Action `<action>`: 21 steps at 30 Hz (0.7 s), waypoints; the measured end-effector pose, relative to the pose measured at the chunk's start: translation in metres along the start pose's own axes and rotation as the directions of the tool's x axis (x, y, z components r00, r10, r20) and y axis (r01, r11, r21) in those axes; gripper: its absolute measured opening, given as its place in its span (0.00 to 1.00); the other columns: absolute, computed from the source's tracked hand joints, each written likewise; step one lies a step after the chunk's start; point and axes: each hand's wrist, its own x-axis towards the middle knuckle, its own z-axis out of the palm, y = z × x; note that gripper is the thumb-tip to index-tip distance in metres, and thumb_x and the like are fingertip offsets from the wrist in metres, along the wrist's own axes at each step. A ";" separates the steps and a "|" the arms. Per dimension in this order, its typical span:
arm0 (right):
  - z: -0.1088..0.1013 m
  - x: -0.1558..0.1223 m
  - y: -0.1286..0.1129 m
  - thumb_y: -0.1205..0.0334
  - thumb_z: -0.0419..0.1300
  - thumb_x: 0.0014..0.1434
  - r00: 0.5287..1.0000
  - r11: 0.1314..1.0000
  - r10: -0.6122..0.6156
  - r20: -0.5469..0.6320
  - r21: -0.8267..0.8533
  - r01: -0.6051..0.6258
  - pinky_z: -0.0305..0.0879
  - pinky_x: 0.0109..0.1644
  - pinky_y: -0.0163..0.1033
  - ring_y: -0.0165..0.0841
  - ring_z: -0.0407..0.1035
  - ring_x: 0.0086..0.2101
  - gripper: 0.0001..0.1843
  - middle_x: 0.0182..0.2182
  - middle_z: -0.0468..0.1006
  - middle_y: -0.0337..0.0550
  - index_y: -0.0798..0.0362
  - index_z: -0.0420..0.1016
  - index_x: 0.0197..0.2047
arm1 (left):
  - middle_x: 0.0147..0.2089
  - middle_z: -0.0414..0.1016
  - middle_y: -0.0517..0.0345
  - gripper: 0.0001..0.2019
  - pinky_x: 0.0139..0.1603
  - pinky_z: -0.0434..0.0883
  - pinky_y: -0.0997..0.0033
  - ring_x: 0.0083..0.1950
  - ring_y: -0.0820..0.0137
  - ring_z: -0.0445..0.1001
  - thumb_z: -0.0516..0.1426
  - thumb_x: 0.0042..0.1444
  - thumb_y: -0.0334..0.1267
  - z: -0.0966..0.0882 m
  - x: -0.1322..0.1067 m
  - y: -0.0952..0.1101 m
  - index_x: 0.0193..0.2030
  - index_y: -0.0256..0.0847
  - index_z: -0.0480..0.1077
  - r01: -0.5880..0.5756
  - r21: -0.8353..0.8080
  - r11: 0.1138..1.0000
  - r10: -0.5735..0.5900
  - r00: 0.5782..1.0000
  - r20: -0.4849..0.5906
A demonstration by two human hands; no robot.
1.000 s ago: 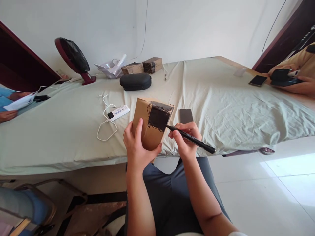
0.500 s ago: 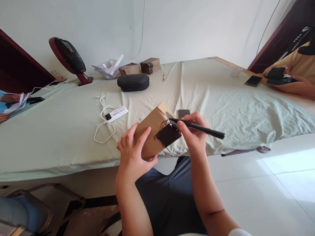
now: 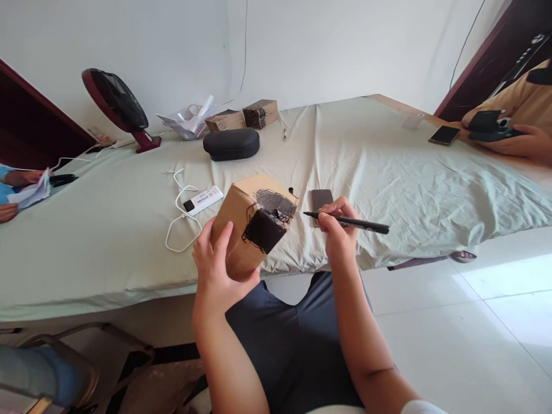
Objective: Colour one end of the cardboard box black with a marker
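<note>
A brown cardboard box point(image 3: 236, 230) is gripped from its left side by my left hand point(image 3: 218, 270), tilted over the table's front edge. Black scribbles and solid black ink cover its right corner, across two faces. Pinched in my right hand point(image 3: 340, 233) is a black marker point(image 3: 366, 225), its tip pointing left and standing apart from the box. Just behind that hand lies a dark flat rectangular object point(image 3: 321, 199) on the cloth. A small black piece, perhaps the marker's cap point(image 3: 291, 190), sits beyond the box.
On the green tablecloth point(image 3: 366, 167) are a white device point(image 3: 206, 199) with a white cable point(image 3: 176, 221), a black case point(image 3: 232, 144), two marked boxes point(image 3: 261, 114), a plastic basket point(image 3: 187, 122) and a fan point(image 3: 116, 103). People sit at both ends; a phone point(image 3: 444, 135) lies right.
The marker tip has come away from the box. My left hand has shifted the box left and turned it, bringing more of the blackened corner into view.
</note>
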 end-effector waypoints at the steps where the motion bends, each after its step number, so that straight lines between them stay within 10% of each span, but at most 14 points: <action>1: 0.004 -0.002 0.001 0.60 0.69 0.60 0.999 0.999 -0.042 -0.006 -0.021 0.042 0.55 0.28 0.36 0.28 0.61 0.24 0.12 0.26 0.69 0.33 0.48 0.67 0.33 | 0.79 0.50 0.38 0.55 0.77 0.57 0.30 0.80 0.34 0.54 0.71 0.48 0.40 0.000 -0.001 -0.002 0.82 0.54 0.51 0.010 -0.018 1.000 -0.010 1.000 -0.009; 8: 0.043 -0.031 0.007 0.54 0.65 0.68 0.969 0.958 -0.237 0.072 -0.149 0.245 0.55 0.28 0.36 0.28 0.57 0.23 0.15 0.24 0.65 0.31 0.46 0.63 0.35 | 0.79 0.49 0.37 0.55 0.79 0.56 0.35 0.81 0.38 0.51 0.70 0.50 0.39 0.002 -0.003 -0.003 0.82 0.49 0.49 0.047 -0.090 0.995 -0.050 0.998 -0.029; 16: 0.069 -0.067 0.001 0.64 0.65 0.68 0.842 0.918 -0.395 0.366 0.182 0.351 0.66 0.29 0.36 0.30 0.67 0.24 0.08 0.27 0.71 0.33 0.45 0.69 0.43 | 0.76 0.51 0.36 0.60 0.79 0.57 0.33 0.80 0.39 0.53 0.74 0.48 0.51 0.011 -0.003 -0.016 0.82 0.47 0.47 0.078 -0.135 0.988 -0.086 0.995 -0.059; 21: 0.059 -0.060 -0.001 0.63 0.65 0.68 0.888 0.926 -0.377 0.263 0.122 0.357 0.64 0.28 0.37 0.30 0.66 0.23 0.08 0.27 0.72 0.34 0.45 0.69 0.44 | 0.76 0.51 0.37 0.60 0.80 0.55 0.33 0.80 0.41 0.52 0.74 0.48 0.45 0.011 -0.004 -0.019 0.83 0.48 0.46 0.113 -0.129 0.985 -0.120 0.992 -0.045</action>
